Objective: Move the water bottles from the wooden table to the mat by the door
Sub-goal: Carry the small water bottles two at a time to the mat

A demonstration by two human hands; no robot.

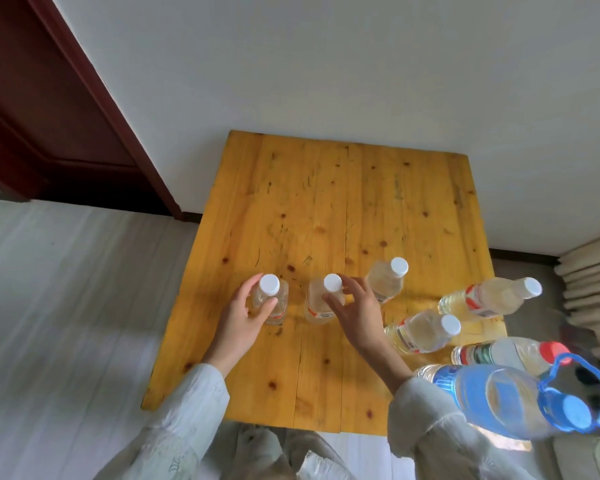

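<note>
Several clear water bottles stand on the yellow wooden table [361, 202]. My left hand [239, 320] curls its thumb and fingers round the leftmost white-capped bottle [274, 306]. Just to its right, my right hand [357, 313] wraps thumb and fingers round the neck of a second white-capped bottle [317, 310]. Both bottles stand upright on the wood. A third bottle [387, 280] stands just behind my right hand. The mat is not in view.
Further white-capped bottles [492, 296] [423, 330], a red-capped bottle [510, 355] and a large blue-handled jug [499, 400] crowd the table's right edge. A dark red door [32, 116] is at the far left, beige pleated fabric [589, 289] at the right, grey floor [66, 289] to the left.
</note>
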